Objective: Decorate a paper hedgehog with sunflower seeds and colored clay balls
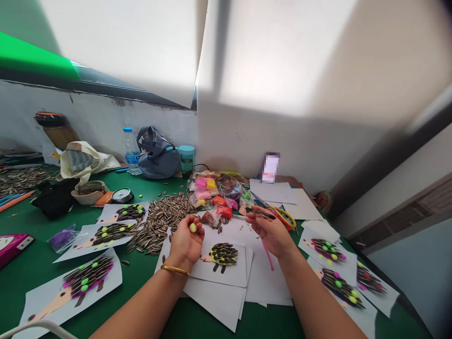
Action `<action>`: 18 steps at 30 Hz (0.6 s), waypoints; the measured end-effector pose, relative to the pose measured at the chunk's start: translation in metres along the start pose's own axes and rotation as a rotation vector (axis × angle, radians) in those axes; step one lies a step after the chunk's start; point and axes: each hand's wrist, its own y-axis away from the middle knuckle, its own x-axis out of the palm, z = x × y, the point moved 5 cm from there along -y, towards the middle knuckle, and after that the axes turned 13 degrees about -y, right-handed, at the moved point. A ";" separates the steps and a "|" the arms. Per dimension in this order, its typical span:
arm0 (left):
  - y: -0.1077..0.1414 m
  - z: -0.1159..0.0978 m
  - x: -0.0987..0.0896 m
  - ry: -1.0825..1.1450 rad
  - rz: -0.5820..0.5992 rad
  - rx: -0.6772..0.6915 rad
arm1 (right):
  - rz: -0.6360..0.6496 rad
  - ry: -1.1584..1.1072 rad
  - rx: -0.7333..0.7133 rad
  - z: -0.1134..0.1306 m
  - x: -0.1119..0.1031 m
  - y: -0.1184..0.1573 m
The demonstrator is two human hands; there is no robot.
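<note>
My left hand [186,241], palm up with curled fingers, holds a small yellow-green clay ball [192,228]. My right hand [266,230] is closed around a slim dark pen-like tool [262,213], its exact kind unclear. Between and below the hands lies a paper sheet with a hedgehog picture [223,254], its back covered in sunflower seeds over yellow-green clay. That sheet rests on more white sheets [226,301]. Beside my left hand spreads a pile of sunflower seeds [164,219]. A pink strip [268,256] lies below my right hand.
Finished-looking hedgehog pictures lie at left [86,282] and right [341,287]. Bags of coloured clay [215,193] sit behind the hands. Scissors with yellow handles [287,216] lie right. Along the wall stand a phone [270,168], blue bag [158,160], water bottle [130,150] and teal-lidded cup [187,160].
</note>
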 end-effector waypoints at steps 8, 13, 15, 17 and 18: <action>-0.003 0.002 -0.005 -0.076 -0.073 0.085 | -0.014 0.688 -0.161 -0.017 0.009 -0.005; -0.005 0.007 -0.007 -0.081 -0.079 0.071 | 0.010 0.813 -0.137 -0.029 0.010 -0.011; -0.005 0.008 -0.006 -0.084 -0.076 0.069 | -0.008 0.849 -0.127 -0.030 0.009 -0.012; -0.005 0.008 -0.006 -0.087 -0.078 0.065 | -0.024 0.866 -0.121 -0.029 0.008 -0.013; -0.005 0.008 -0.006 -0.088 -0.079 0.064 | -0.027 0.868 -0.119 -0.028 0.008 -0.014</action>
